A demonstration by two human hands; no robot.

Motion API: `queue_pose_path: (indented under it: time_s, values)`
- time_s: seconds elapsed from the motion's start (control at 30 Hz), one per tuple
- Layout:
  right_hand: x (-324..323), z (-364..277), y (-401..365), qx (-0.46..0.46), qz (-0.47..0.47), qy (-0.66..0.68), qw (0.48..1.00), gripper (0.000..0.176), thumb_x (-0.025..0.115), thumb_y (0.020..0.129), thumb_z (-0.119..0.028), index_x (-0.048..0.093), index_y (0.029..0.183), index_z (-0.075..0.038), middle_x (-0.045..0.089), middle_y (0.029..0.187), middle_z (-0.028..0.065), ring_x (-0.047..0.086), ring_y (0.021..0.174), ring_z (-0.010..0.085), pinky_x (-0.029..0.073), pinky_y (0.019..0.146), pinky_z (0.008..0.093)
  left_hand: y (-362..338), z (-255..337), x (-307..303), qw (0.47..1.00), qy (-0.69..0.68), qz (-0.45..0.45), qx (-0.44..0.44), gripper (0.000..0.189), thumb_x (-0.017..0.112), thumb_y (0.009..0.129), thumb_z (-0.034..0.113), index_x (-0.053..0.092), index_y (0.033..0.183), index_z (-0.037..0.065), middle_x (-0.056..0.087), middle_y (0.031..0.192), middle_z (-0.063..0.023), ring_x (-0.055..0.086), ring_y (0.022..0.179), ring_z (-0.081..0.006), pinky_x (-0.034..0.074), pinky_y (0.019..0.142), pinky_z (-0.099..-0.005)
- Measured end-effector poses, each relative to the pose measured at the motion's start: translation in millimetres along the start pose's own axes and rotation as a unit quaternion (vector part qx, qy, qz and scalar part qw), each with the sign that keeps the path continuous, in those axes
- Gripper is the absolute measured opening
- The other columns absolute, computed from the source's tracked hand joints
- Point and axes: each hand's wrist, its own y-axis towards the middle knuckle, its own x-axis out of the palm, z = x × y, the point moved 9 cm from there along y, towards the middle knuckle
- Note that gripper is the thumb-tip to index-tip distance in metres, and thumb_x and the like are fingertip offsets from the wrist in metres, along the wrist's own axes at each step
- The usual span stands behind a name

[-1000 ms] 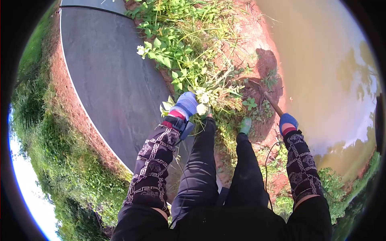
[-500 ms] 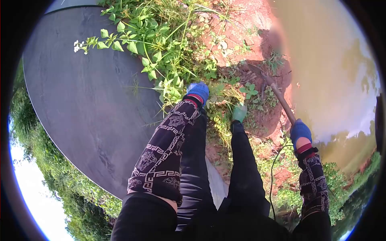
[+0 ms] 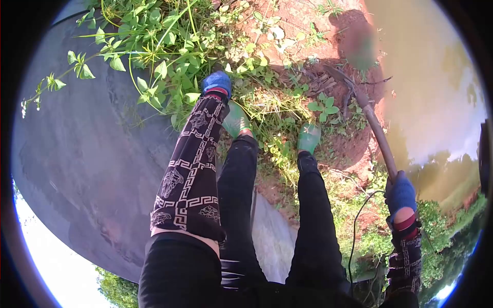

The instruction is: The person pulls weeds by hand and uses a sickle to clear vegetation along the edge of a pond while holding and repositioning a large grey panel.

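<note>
My left hand [image 3: 216,83], in a blue glove, is curled closed among leafy green weeds [image 3: 169,61] at the upper left. Stems run up to it, though its fingers are mostly hidden. Low on the right, my right hand [image 3: 400,194], also gloved in blue, is wrapped around the end of a tool with a long wooden handle [image 3: 379,133]. The handle slants up and left to a narrow dark blade [image 3: 338,76], which lies close to the reddish soil and dry twigs.
A large dark grey curved surface [image 3: 92,159] fills the left side. Muddy water [image 3: 431,97] lies along the right, beside the red earth bank [image 3: 308,31]. My green-shod feet [image 3: 309,137] stand on weedy ground. A thin black cord [image 3: 354,226] hangs near my right leg.
My left hand has moved up and left, and the weeds with the white flowers have shifted left. My right hand has come slightly lower and right, still holding the tool.
</note>
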Motion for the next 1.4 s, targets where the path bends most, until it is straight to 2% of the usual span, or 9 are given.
queue_pose_path:
  time_s: [0.33,0.43,0.47,0.6,0.67,0.9,1.07,1.2,1.4]
  values:
    - [5,-3,-5,0.027,-0.036,0.043,0.998,0.023,0.062,0.091,-0.021,0.056,0.102,-0.002,0.066,0.075,0.0219,0.067,0.073,0.04,0.053,0.065,0.0495,3,1,6,0.996,0.019,-0.008,0.091,0.027,0.053,0.091,0.02,0.074,0.102,0.007,0.072,0.102,-0.0175,0.071,0.094,-0.0329,0.056,0.082,-0.044]
    - [16,6,-12,0.003,0.025,0.119,0.993,0.026,0.063,0.092,-0.026,0.059,0.1,-0.002,0.063,0.064,0.0176,0.067,0.055,0.0283,0.052,0.052,0.0403,-10,1,-4,0.996,0.024,0.03,0.081,0.026,0.052,0.093,0.018,0.072,0.104,0.007,0.073,0.102,-0.0153,0.072,0.092,-0.0311,0.057,0.077,-0.0438]
    - [2,-20,-34,0.072,-0.034,0.268,0.96,0.028,0.065,0.092,-0.028,0.059,0.099,-0.002,0.062,0.061,0.0134,0.064,0.049,0.019,0.051,0.047,0.0336,-11,0,1,0.996,0.03,0.032,0.083,0.025,0.052,0.093,0.018,0.072,0.105,0.008,0.073,0.103,-0.0145,0.072,0.092,-0.0303,0.057,0.076,-0.0439]
    - [27,-103,-39,-0.033,-0.064,0.471,0.879,0.029,0.067,0.092,-0.028,0.059,0.099,-0.001,0.06,0.06,0.0058,0.061,0.048,0.013,0.049,0.045,0.0289,-13,-3,18,0.989,0.123,-0.02,0.074,0.026,0.056,0.092,0.018,0.072,0.111,0.012,0.073,0.105,-0.0115,0.072,0.096,-0.0276,0.057,0.074,-0.044]
    - [37,-156,-22,-0.118,-0.101,0.477,0.865,0.031,0.067,0.091,-0.029,0.059,0.101,-0.001,0.06,0.06,0.0054,0.061,0.048,0.0127,0.05,0.045,0.0282,-21,4,5,0.989,0.124,-0.025,0.08,0.025,0.057,0.091,0.019,0.073,0.11,0.012,0.073,0.106,-0.01,0.071,0.098,-0.028,0.056,0.075,-0.0458]
    - [56,-278,42,-0.095,-0.199,0.595,0.773,0.031,0.07,0.086,-0.03,0.058,0.095,-0.004,0.061,0.061,0.0067,0.061,0.048,0.0163,0.049,0.044,0.0312,-38,-1,-2,0.995,0.056,-0.033,0.072,0.025,0.058,0.09,0.021,0.075,0.104,0.01,0.072,0.107,-0.0137,0.071,0.099,-0.0288,0.056,0.082,-0.0435]
    - [165,-277,34,-0.138,-0.303,0.418,0.845,0.023,0.066,0.083,-0.022,0.059,0.093,-0.002,0.063,0.063,0.0083,0.062,0.047,0.0173,0.049,0.04,0.0324,-49,3,-7,0.992,0.071,-0.03,0.1,0.026,0.057,0.091,0.021,0.075,0.106,0.011,0.073,0.109,-0.0112,0.071,0.1,-0.0288,0.057,0.082,-0.0444]
    - [142,-240,2,-0.091,-0.345,0.406,0.842,0.025,0.067,0.085,-0.022,0.058,0.096,-0.001,0.063,0.063,0.0085,0.061,0.045,0.0175,0.049,0.039,0.0323,-89,-14,-10,0.991,0.063,-0.039,0.111,0.027,0.056,0.09,0.021,0.074,0.106,0.009,0.072,0.109,-0.0141,0.07,0.1,-0.0292,0.056,0.084,-0.044]
    - [83,-251,28,-0.118,-0.226,0.488,0.835,0.027,0.07,0.083,-0.022,0.057,0.094,-0.001,0.062,0.061,0.0082,0.06,0.043,0.0173,0.049,0.039,0.0306,-88,-11,-30,0.988,-0.011,0.011,0.154,0.026,0.056,0.086,0.018,0.072,0.1,0.004,0.072,0.098,-0.0202,0.07,0.094,-0.0338,0.055,0.084,-0.0431]
